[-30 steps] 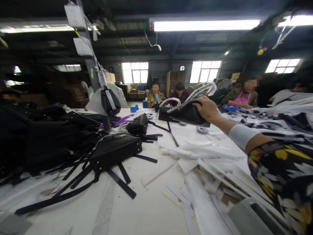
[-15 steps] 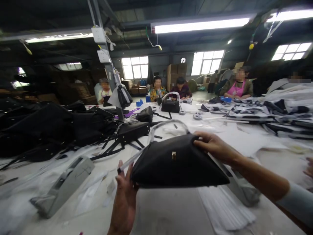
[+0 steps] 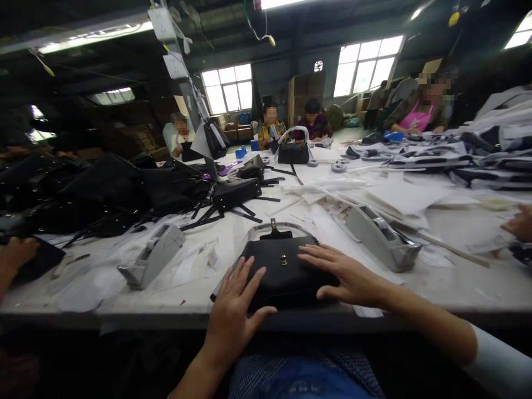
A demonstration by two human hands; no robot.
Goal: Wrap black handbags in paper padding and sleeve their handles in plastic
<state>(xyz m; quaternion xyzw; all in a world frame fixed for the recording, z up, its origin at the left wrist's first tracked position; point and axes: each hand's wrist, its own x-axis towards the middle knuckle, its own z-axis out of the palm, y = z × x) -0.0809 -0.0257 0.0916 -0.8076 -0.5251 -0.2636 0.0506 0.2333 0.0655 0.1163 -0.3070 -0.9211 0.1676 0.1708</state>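
A black handbag [image 3: 282, 266] with a small gold clasp lies flat at the near edge of the white table [image 3: 457, 282]. Its wrapped handle arcs behind it. My left hand [image 3: 233, 313] rests on the bag's left end, fingers spread flat. My right hand [image 3: 343, 274] lies on its right side, fingers stretched out over the top. Neither hand grips anything.
Two grey tape dispensers stand either side of the bag, one at the left [image 3: 153, 257] and one at the right [image 3: 380, 238]. Black bags and straps [image 3: 124, 194] pile up at the left. Paper strips litter the middle. Other people sit around the table; another person's hand [image 3: 519, 221] shows at right.
My right hand carried the bag in from far across the table, both hands held it in the air, and now it lies on the table edge under my flat hands.
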